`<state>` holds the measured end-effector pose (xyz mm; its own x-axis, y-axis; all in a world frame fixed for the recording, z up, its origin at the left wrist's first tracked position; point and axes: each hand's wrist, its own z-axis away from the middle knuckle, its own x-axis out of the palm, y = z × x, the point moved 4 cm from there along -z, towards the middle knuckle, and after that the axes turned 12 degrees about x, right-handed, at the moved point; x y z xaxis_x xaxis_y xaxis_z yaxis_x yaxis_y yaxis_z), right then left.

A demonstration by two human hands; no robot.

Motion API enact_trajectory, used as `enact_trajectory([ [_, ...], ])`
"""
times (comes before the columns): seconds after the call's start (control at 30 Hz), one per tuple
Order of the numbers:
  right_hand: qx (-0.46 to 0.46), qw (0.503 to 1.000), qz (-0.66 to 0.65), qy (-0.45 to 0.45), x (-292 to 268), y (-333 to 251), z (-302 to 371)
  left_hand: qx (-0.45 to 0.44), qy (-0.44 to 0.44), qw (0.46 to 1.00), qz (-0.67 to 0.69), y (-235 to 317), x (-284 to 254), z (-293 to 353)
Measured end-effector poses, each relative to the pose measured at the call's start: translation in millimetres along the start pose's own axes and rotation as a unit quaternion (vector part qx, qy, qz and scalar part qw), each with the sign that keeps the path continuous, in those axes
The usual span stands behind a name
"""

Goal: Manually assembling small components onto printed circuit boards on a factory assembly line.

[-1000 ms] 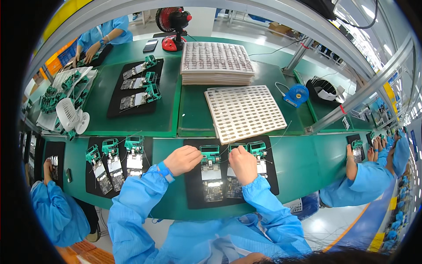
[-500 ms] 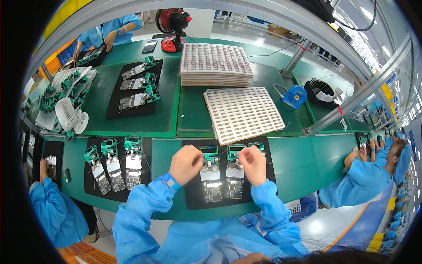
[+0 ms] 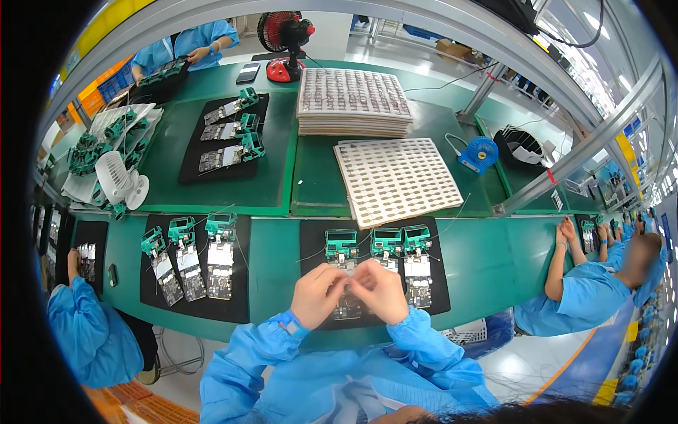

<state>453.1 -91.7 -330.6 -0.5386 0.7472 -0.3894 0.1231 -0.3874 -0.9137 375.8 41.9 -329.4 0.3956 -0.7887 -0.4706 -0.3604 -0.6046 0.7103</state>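
Bringing both hands together, left hand (image 3: 318,293) and right hand (image 3: 381,290), tips meeting or nearly so above the left-hand circuit board (image 3: 347,311). Fingers curled, thumbs drawn toward index fingers; blurry at the tips, can't tell whether anything small is grasped. That board lies on a black mat (image 3: 441,297) on the green worktable (image 3: 275,254), green frame (image 3: 341,244) at its far end, middle partly hidden by the hands. Middle board (image 3: 388,264): near part behind the right hand. Right-hand board (image 3: 418,272): in view, just beside it. Markings on the boards too tiny to read. Blue wristband (image 3: 291,324) on the left wrist.

To the left, second mat (image 3: 240,297) with three more framed boards (image 3: 219,261). Beyond the hands, white slotted tray (image 3: 399,180); behind it, tray stack (image 3: 353,124). Blue fan (image 3: 482,152) right of the tray. Black-and-white label (image 3: 557,200) near the slanted metal post (image 3: 526,192), print illegible at this size. Farther left, third mat (image 3: 194,148), also three boards; white fan (image 3: 116,177) near a heap of green parts (image 3: 88,155). At the back, red-and-black fan (image 3: 282,67), phone (image 3: 248,73) beside it. Co-workers in blue: one across at far left (image 3: 187,46), one at left edge (image 3: 92,332), one at right (image 3: 565,290).
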Motion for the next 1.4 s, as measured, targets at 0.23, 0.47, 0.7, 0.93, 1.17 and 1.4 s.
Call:
enact_trajectory([
  [0.23,-0.083,0.959,0.173,0.207,-46,30,-28,0.005,0.059,0.992,-0.108,17,-64,8],
  [0.47,-0.095,0.928,0.292,0.211,-28,30,-41,-0.087,0.268,0.903,-0.324,-52,-257,111],
  [0.7,-0.029,0.858,0.479,0.185,-10,19,-60,-0.175,0.186,0.83,-0.496,-198,-401,240],
  [0.93,-0.039,0.936,0.29,0.194,-32,37,-69,-0.296,0.138,0.781,-0.532,-263,-425,269],
  [1.17,-0.017,0.928,0.219,0.3,-70,43,-55,-0.242,0.144,0.819,-0.5,-266,-429,265],
  [1.4,0.109,0.948,0.003,0.299,-172,73,25,-0.306,0.165,0.841,-0.415,-248,-399,232],
])
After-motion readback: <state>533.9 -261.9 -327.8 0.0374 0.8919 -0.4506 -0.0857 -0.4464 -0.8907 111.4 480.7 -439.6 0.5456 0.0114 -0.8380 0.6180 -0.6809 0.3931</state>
